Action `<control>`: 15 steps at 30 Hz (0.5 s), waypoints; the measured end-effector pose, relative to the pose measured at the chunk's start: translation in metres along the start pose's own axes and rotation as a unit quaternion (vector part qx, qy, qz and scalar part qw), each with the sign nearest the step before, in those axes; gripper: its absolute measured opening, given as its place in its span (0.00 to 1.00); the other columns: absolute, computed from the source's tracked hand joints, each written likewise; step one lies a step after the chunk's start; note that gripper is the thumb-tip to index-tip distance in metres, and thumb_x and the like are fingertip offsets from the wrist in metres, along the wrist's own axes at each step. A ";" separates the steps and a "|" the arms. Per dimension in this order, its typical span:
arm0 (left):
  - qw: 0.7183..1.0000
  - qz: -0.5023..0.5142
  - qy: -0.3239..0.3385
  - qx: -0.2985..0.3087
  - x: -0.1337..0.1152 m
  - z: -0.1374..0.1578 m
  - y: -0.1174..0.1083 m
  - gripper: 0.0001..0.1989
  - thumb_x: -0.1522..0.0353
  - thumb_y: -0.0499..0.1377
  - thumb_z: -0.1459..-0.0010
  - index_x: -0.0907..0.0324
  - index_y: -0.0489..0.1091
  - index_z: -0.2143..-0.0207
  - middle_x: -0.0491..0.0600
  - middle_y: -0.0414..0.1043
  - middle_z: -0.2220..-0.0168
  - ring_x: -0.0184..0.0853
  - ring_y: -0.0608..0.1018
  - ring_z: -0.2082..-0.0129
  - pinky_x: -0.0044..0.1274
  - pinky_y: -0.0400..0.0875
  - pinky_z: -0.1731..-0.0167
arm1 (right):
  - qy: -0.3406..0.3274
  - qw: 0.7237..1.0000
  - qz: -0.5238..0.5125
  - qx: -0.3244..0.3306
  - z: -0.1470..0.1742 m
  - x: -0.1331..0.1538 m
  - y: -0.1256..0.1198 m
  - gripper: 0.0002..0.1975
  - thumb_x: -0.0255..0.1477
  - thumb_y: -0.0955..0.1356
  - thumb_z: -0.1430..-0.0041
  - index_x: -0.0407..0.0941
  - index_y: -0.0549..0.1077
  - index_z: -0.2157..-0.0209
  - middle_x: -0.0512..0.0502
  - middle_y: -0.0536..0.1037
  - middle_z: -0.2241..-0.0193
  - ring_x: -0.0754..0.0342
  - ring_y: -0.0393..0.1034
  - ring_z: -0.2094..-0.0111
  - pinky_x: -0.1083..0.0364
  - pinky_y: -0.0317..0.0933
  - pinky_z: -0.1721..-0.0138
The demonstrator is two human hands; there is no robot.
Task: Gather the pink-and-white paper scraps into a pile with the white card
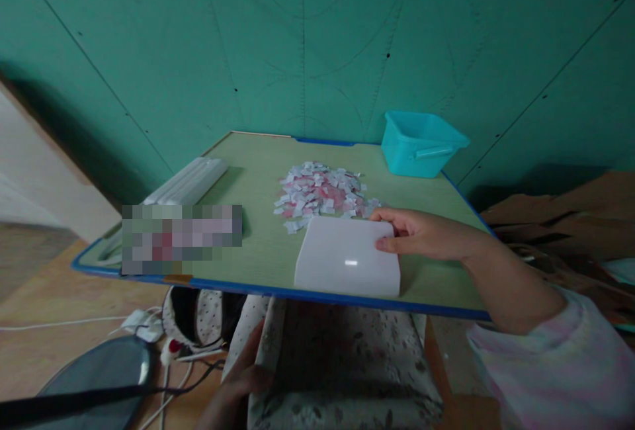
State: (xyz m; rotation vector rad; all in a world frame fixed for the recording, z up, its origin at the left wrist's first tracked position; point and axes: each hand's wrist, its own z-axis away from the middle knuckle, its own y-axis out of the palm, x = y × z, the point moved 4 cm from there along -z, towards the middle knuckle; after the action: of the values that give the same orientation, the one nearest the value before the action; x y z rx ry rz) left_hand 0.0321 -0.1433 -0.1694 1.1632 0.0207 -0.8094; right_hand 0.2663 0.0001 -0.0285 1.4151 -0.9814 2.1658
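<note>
My right hand [409, 235] grips the right side of a glossy white panel-like piece [342, 261], thumb on its near face and fingers behind the edge. The piece stands at the table's front edge, just in front of a heap of small paper scraps [317, 188], white and pinkish. Some scraps lie loose along its upper edge. Below the tabletop, my left hand [243, 377] is beside a patterned cloth [342, 364] over my lap. Its fingers are dark and partly hidden, so whether they grip the cloth cannot be made out.
A turquoise bucket [421, 145] stands at the back right of the green table [262, 258]. White tubular pieces [191, 178] and a blurred-out item [181, 238] lie on the left. Cables and a power strip [143, 325] are on the floor; cardboard [560, 212] leans right.
</note>
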 end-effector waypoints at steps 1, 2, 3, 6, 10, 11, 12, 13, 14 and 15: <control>1.000 0.016 0.002 -0.012 0.000 0.000 -0.001 0.38 0.81 0.56 0.60 0.49 0.53 0.46 0.37 0.66 0.84 0.28 0.68 0.83 0.20 0.61 0.80 | -0.004 1.000 -0.011 -0.011 0.000 0.001 -0.001 0.13 0.33 0.66 0.51 0.42 0.64 0.64 0.51 0.69 0.72 0.62 0.64 0.73 0.62 0.58 0.75; 0.999 0.029 0.005 -0.021 0.000 -0.001 -0.001 0.40 0.82 0.56 0.61 0.50 0.52 0.45 0.37 0.66 0.84 0.28 0.68 0.83 0.20 0.61 0.80 | -0.009 0.999 -0.024 -0.027 -0.001 0.002 -0.002 0.13 0.33 0.66 0.52 0.42 0.64 0.65 0.52 0.69 0.72 0.61 0.64 0.72 0.62 0.59 0.74; 0.999 0.037 0.005 -0.028 -0.001 -0.001 -0.001 0.42 0.83 0.56 0.62 0.51 0.50 0.44 0.37 0.67 0.84 0.28 0.68 0.83 0.20 0.61 0.80 | -0.016 0.998 -0.040 -0.052 -0.002 0.003 -0.004 0.12 0.32 0.67 0.52 0.43 0.65 0.65 0.52 0.69 0.72 0.61 0.64 0.72 0.62 0.59 0.73; 0.999 0.040 0.005 -0.029 -0.002 0.000 0.000 0.44 0.83 0.56 0.63 0.53 0.48 0.43 0.38 0.68 0.83 0.28 0.68 0.83 0.20 0.61 0.81 | -0.054 0.977 -0.093 -0.185 -0.005 0.003 -0.019 0.12 0.33 0.68 0.54 0.45 0.66 0.67 0.53 0.69 0.72 0.61 0.65 0.72 0.61 0.59 0.73; 0.999 0.043 -0.002 -0.027 -0.001 0.000 0.001 0.44 0.82 0.56 0.62 0.54 0.45 0.42 0.37 0.67 0.84 0.27 0.68 0.83 0.19 0.60 0.81 | -0.112 0.911 -0.153 -0.367 -0.002 -0.002 -0.044 0.11 0.35 0.67 0.53 0.47 0.66 0.68 0.52 0.70 0.71 0.60 0.65 0.73 0.59 0.60 0.74; 0.999 0.041 -0.004 -0.028 -0.001 0.000 0.001 0.44 0.82 0.56 0.62 0.54 0.45 0.42 0.37 0.67 0.84 0.28 0.67 0.83 0.19 0.60 0.81 | -0.117 0.896 -0.153 -0.399 0.000 -0.004 -0.049 0.10 0.36 0.66 0.53 0.47 0.66 0.68 0.51 0.71 0.71 0.59 0.65 0.73 0.58 0.60 0.74; 0.999 0.039 -0.005 -0.029 -0.001 0.000 0.001 0.43 0.81 0.56 0.61 0.54 0.45 0.42 0.37 0.67 0.84 0.28 0.68 0.83 0.20 0.61 0.81 | -0.120 0.884 -0.146 -0.427 0.001 -0.006 -0.054 0.10 0.37 0.66 0.53 0.48 0.66 0.68 0.51 0.71 0.70 0.58 0.64 0.73 0.58 0.60 0.74; 0.999 0.037 -0.006 -0.029 -0.001 0.000 0.001 0.43 0.81 0.56 0.61 0.54 0.45 0.42 0.37 0.67 0.84 0.28 0.68 0.84 0.20 0.61 0.81 | -0.121 0.876 -0.132 -0.447 0.003 -0.007 -0.058 0.10 0.37 0.66 0.53 0.48 0.66 0.68 0.51 0.71 0.70 0.57 0.64 0.73 0.57 0.59 0.75; 0.999 0.032 -0.007 -0.028 -0.001 0.000 0.002 0.42 0.81 0.56 0.61 0.54 0.46 0.42 0.37 0.67 0.84 0.28 0.68 0.84 0.20 0.61 0.81 | -0.120 0.871 -0.114 -0.462 0.005 -0.007 -0.061 0.10 0.38 0.66 0.53 0.49 0.66 0.69 0.50 0.71 0.71 0.57 0.64 0.74 0.57 0.59 0.75; 0.999 0.026 -0.008 -0.026 -0.001 0.000 0.002 0.42 0.81 0.56 0.61 0.53 0.46 0.42 0.37 0.67 0.84 0.29 0.68 0.83 0.21 0.61 0.81 | -0.121 0.867 -0.097 -0.473 0.006 -0.008 -0.063 0.10 0.38 0.66 0.53 0.49 0.67 0.70 0.51 0.71 0.72 0.57 0.64 0.75 0.57 0.58 0.76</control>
State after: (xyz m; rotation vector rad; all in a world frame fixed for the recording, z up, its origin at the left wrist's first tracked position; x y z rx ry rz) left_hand 0.0324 -0.1419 -0.1673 1.1043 -0.0011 -0.7675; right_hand 0.3141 0.0397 -0.0120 1.1835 -1.5957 1.0558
